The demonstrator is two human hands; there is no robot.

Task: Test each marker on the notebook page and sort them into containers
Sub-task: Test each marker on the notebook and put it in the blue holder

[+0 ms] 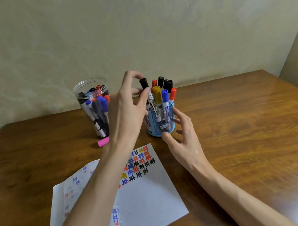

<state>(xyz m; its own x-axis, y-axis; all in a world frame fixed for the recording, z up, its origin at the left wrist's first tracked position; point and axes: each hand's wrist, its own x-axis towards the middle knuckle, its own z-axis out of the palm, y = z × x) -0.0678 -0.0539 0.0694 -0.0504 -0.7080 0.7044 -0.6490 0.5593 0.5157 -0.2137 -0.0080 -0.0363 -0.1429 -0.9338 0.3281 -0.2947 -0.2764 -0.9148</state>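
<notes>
My left hand [130,104] pinches a black-capped marker [147,93] by its cap and upper barrel; its lower end stands in the blue pen holder [161,124]. Several markers with black, red, yellow and blue caps stand upright in that holder. My right hand [182,136] hovers beside the holder's right side, fingers spread and relaxed, touching or nearly touching its wall. A clear plastic jar [94,104] at the back left holds several more markers. The open notebook [139,200] lies in front, its page covered at the top with coloured test marks.
A pink cap or eraser [104,141] lies on the wooden table [246,125] by the jar's base. A wallpapered wall runs close behind the containers. The table's right edge runs diagonally at the far right.
</notes>
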